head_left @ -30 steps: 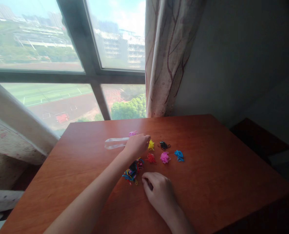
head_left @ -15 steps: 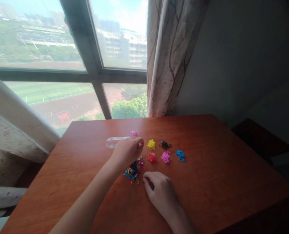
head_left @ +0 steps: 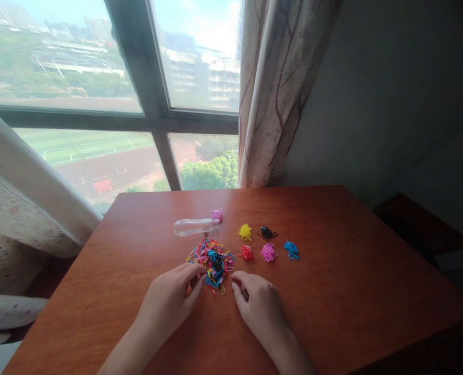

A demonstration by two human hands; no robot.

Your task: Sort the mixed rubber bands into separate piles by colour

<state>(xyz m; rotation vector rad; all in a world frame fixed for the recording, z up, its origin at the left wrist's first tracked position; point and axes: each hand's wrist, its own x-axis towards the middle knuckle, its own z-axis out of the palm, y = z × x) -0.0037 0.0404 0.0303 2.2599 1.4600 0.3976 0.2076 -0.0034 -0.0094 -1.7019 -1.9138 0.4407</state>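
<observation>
Window fills the far left, a green pitch and trees beyond the glass. Patterned curtains either side: one right of the panes, one down the left. Below, a reddish-brown wooden table, lit along its far edge.

Two bare hands over it. Left hand: loosely curled, thumb and forefinger close, tips at the near left edge of the mixed pile; contact, and whether anything is pinched, cannot be told. Right hand: half closed, at the pile's near right side, thumb and forefinger nearly meeting; its grip, if any, hidden.

Mixed pile: small loops of many colours, between and just beyond the hands. Clear container lies on its side behind it (a bottle, by its outline).

Single-colour heaps to the right, well apart from the container: black, pink, blue, red, yellow. Yellow and black sit farther off; red, pink and blue nearer, blue outermost. Small pink piece just beyond the container's right end.
</observation>
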